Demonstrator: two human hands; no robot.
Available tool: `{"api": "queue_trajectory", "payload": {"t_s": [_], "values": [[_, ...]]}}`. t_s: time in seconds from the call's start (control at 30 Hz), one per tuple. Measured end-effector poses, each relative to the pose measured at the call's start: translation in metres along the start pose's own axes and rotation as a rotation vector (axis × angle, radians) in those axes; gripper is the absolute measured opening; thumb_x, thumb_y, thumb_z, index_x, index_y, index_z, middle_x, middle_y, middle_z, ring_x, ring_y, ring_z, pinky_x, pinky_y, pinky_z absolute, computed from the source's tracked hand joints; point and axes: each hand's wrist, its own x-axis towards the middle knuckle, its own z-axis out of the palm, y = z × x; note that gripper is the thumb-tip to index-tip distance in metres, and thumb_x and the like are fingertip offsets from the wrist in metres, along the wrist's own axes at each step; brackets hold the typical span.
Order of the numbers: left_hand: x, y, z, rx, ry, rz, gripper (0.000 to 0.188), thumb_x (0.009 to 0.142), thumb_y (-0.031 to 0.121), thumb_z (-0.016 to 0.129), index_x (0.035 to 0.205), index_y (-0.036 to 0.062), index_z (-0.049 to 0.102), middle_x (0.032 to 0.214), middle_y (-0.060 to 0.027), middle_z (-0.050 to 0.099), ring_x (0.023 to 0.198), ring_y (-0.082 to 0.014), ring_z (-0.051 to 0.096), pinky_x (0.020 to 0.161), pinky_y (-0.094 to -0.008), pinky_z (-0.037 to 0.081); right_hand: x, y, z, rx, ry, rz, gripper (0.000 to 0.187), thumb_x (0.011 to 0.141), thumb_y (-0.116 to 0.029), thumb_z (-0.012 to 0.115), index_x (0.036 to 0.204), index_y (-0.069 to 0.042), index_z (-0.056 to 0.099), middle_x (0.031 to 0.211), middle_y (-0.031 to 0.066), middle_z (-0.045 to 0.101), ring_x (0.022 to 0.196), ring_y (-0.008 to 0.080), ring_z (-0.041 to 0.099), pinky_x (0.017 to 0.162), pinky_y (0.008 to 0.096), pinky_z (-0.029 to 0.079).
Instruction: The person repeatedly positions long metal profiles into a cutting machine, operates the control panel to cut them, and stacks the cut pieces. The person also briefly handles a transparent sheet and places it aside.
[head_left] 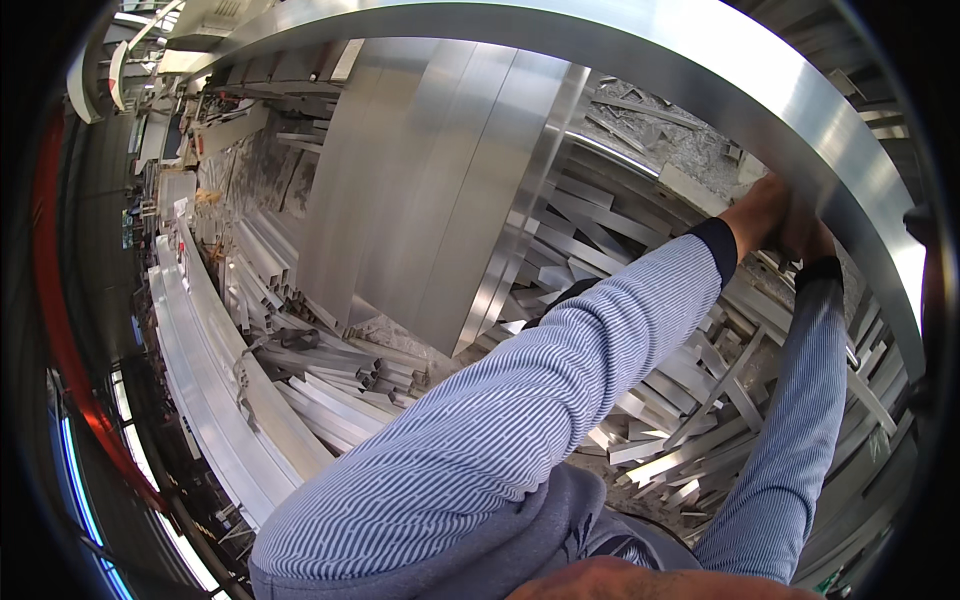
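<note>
Offcuts point(585, 215) crowded the wide panels' point(400, 190) right edge, leaving scant room; left hand point(768, 206) and right hand point(812, 241) met the metal bar point(760, 75), grip untellable.

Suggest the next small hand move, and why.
I'd probably slide the left hand leftward along the long metal bar: it sits close to the right hand by the bar's right part, while the bar stretches far to the upper left with no hand there. Fingers aren't clearly visible, so grip can't be confirmed.

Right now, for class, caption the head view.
Left hand and right hand at a shiny metal bar, strips scattered below.
</note>
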Motion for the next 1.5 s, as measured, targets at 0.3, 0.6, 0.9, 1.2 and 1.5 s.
{"api": "queue_trajectory", "payload": {"t_s": [0.3,0.6,0.9,1.2,1.5], "values": [[0.014,-0.008,0.035,-1.084,0.11,-0.412,0.031,0.11,0.014,0.045,0.125,-0.0001,0.067,0.117,-0.0138,0.072,0.108,-0.0244,0.068,0.094,-0.0369,0.054,-0.01,-0.008,-0.003,1.075,0.014,0.361,0.066,0.107,-0.04,0.059,0.154,0.004,0.045,0.154,0.0247,0.054,0.144,0.0351,0.051,0.117,0.0437,0.041],[0.014,-0.001,0.026,-1.128,0.089,-0.433,0.035,0.112,0.017,0.041,0.131,-0.0019,0.064,0.123,-0.0164,0.071,0.112,-0.0242,0.067,0.095,-0.0382,0.055,-0.006,-0.032,0.018,0.988,0.402,0.641,0.067,0.102,-0.058,0.056,0.135,0.0,0.064,0.128,0.0188,0.072,0.119,0.0283,0.066,0.1,0.0431,0.051],[0.01,0.001,0.021,-1.275,0.085,-0.49,0.034,0.111,0.021,0.048,0.126,-0.0033,0.066,0.119,-0.0161,0.072,0.106,-0.0232,0.069,0.091,-0.0385,0.056,-0.006,-0.039,0.011,1.244,0.389,0.771,0.075,0.105,-0.067,0.054,0.134,0.001,0.067,0.122,0.0183,0.076,0.115,0.021,0.069,0.095,0.0371,0.052],[0.014,0.004,0.019,-1.225,0.103,-0.516,0.039,0.112,0.019,0.041,0.133,-0.0038,0.063,0.124,-0.0191,0.071,0.11,-0.026,0.069,0.093,-0.0394,0.056,-0.004,-0.03,-0.004,0.484,0.118,0.381,0.073,0.089,-0.039,0.078,0.148,-0.006,0.053,0.146,0.0216,0.061,0.138,0.0364,0.058,0.112,0.0454,0.047],[0.019,-0.053,0.067,-0.638,0.106,-0.167,0.033,0.11,0.019,0.045,0.122,0.0001,0.069,0.111,-0.0129,0.073,0.099,-0.0191,0.067,0.085,-0.0361,0.055,-0.007,-0.007,-0.021,0.662,-0.256,0.354,0.06,0.097,-0.033,0.068,0.148,-0.003,0.054,0.146,0.0251,0.062,0.139,0.0338,0.058,0.114,0.043,0.045]]}}
